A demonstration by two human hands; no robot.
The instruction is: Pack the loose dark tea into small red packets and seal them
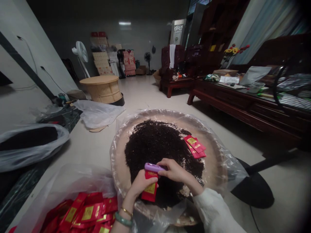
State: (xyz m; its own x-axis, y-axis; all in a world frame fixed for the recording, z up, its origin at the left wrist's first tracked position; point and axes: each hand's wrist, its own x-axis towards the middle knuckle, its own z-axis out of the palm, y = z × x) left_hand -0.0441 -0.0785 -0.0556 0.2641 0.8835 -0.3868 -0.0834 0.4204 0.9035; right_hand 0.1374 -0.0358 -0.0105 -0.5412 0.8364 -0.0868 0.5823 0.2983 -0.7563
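My left hand (141, 183) grips a red packet (150, 191) with a gold label, held upright over the basket. In my right hand (172, 169) is a purple handheld bag sealer (153, 167), lying across the packet's top edge. Beneath both hands a heap of dark loose tea leaves (155, 142) covers much of a round, plastic-lined basket (121, 181). On the right side of the heap lie a few flat red packets (195, 145). At the lower left, a clear plastic bag (80, 174) holds many red packets (85, 213).
Left of me stands an open plastic sack (62, 136) with dark contents. Beyond the basket are a crumpled plastic sheet (97, 113) and a round woven stand (102, 89). A dark wooden table (233, 97) runs along the right, near a black fan base (254, 191).
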